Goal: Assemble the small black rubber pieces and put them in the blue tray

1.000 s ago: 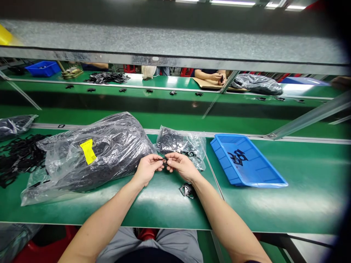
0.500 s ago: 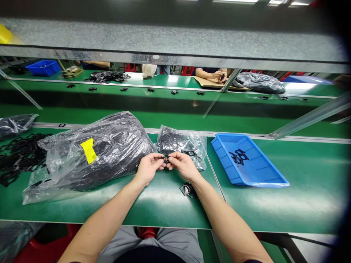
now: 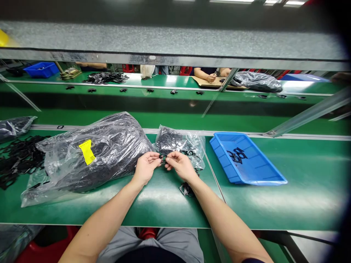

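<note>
My left hand [image 3: 145, 168] and my right hand [image 3: 179, 165] meet over the green bench, both pinching one small black part [image 3: 163, 158] between their fingertips. Just behind them lies a small clear bag of black parts [image 3: 181, 142]. A large clear bag of black parts [image 3: 90, 155] with a yellow label [image 3: 87, 151] lies to the left of my left hand. A crumpled bit of black plastic [image 3: 186, 189] rests on the bench beside my right forearm.
A blue tray [image 3: 263, 174] holding a few black parts [image 3: 237, 155] sits to the right. Loose black parts [image 3: 19, 157] and another bag [image 3: 13, 126] lie far left. Beyond the conveyor belt [image 3: 164, 109], another person's hands [image 3: 211, 77] work at the far bench.
My hands stay together on the small black part, fingers shifting slightly. The view has drifted a little; the person's hands across the belt have moved.
</note>
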Motion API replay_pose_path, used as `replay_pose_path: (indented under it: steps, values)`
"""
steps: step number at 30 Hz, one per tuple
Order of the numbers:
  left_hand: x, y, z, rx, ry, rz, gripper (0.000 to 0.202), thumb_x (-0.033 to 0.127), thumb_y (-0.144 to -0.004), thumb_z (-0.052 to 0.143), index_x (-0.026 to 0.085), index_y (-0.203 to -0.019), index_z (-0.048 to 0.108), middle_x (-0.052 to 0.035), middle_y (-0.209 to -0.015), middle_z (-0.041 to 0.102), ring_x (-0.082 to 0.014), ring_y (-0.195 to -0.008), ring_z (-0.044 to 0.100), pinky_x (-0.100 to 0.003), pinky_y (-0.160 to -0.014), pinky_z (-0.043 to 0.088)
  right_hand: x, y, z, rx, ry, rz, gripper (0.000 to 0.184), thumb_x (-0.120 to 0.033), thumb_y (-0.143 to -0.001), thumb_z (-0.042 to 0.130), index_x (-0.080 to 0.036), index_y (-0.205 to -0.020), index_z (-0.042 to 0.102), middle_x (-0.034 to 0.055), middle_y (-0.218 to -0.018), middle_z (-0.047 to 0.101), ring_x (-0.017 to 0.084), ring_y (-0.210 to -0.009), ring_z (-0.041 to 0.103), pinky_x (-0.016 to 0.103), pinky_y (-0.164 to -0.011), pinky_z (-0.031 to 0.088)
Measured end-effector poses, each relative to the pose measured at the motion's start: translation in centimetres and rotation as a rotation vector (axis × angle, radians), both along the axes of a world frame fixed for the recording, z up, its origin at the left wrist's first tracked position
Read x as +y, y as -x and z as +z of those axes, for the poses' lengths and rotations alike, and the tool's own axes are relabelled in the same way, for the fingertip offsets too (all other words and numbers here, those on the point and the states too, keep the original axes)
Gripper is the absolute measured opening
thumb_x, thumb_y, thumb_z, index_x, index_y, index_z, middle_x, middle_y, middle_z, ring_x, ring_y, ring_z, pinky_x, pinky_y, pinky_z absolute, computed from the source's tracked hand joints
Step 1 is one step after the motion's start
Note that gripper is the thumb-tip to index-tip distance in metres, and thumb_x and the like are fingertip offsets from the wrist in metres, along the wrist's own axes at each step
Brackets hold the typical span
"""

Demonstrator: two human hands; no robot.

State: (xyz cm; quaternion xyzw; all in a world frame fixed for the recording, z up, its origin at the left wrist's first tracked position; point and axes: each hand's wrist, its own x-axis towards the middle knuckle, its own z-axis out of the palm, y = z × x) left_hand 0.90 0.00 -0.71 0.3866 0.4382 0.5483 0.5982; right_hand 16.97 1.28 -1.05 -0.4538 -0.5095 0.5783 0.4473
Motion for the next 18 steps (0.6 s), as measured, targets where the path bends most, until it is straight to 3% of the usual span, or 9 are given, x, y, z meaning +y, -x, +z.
replay_pose_path:
  steps: [3, 11, 18]
  values:
    - [0.0, 0.0, -0.3, 0.032, -0.004, -0.026, 0.028, 0.021, -0.065, 0.076, 0.013, -0.089, 0.066, -0.0038, -0.078, 0.068, -0.0134, -0.071, 0.063, -0.026, -0.066, 0.053, 0.0, -0.2, -0.1, -0.112, -0.078, -0.046, 0.031, -0.045, -0.074, 0.070, -0.018, -0.081, 0.057, -0.0004, -0.060, 0.061, 0.015, -0.053, 0.059, 0.027, -0.049, 0.049]
    - [0.2, 0.0, -1.2, 0.115, -0.069, -0.037, 0.018, 0.019, -0.069, 0.071, 0.014, -0.086, 0.068, -0.0036, -0.079, 0.069, -0.0137, -0.073, 0.064, -0.028, -0.072, 0.054, -0.5, -0.4, 0.4, -0.594, -0.498, -0.168, 0.011, -0.030, -0.082, 0.059, -0.020, -0.078, 0.061, 0.0030, -0.075, 0.062, 0.017, -0.069, 0.058, 0.027, -0.059, 0.046]
    - [0.2, -0.1, -1.0, 0.071, -0.020, -0.028, 0.026, 0.018, -0.067, 0.073, 0.013, -0.092, 0.068, -0.0049, -0.083, 0.070, -0.0143, -0.076, 0.064, -0.029, -0.074, 0.054, -0.4, -0.1, 0.4, -0.444, -0.274, -0.112, 0.016, -0.036, -0.081, 0.059, -0.021, -0.078, 0.057, -0.0009, -0.062, 0.059, 0.015, -0.055, 0.056, 0.026, -0.053, 0.044]
